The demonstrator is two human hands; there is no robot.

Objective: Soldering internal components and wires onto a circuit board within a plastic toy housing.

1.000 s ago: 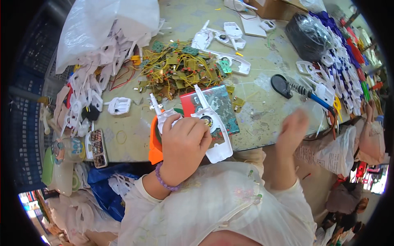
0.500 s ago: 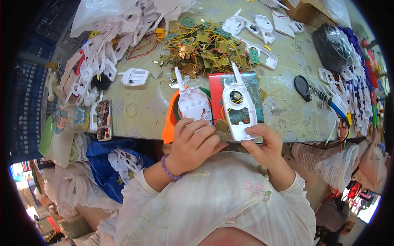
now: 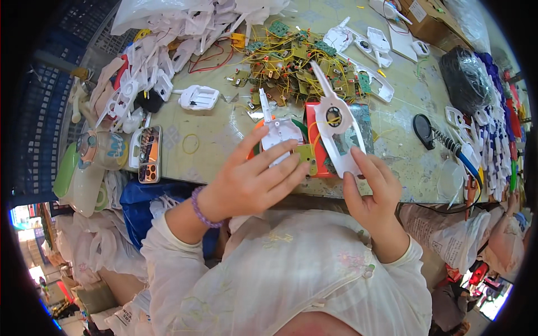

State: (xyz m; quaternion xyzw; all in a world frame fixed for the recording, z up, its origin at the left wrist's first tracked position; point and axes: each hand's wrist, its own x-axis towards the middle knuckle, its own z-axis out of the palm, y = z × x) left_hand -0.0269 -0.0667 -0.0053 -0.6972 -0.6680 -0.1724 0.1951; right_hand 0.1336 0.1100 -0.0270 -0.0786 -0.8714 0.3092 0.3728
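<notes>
My right hand [image 3: 372, 190] pinches the bottom end of a white plastic shell [image 3: 350, 147] between thumb and fingers. The shell is tilted, its long tapered tip pointing away from me, with a round speaker [image 3: 334, 116] and yellow wires in it. My left hand [image 3: 255, 173], wearing a purple bead bracelet, stretches over another white shell half [image 3: 281, 132]. Its fingertips are on the left edge of a small green-brown circuit board [image 3: 304, 159]; the thumb is hidden below. Under the shells lie an orange and green round thing and a red box [image 3: 320, 162].
A heap of circuit boards [image 3: 297, 67] with yellow wires lies beyond my hands. White shells [image 3: 190, 33] pile up at the far left. A phone [image 3: 150, 154] sits left, a soldering iron [image 3: 457, 147] with a blue handle right. The table edge [image 3: 403, 200] runs close to me.
The shell in my right hand has lifted and tilted, and its dark green board no longer shows in the frame opening. My left hand has moved forward and left, its fingers spreading. The view has shifted slightly.
</notes>
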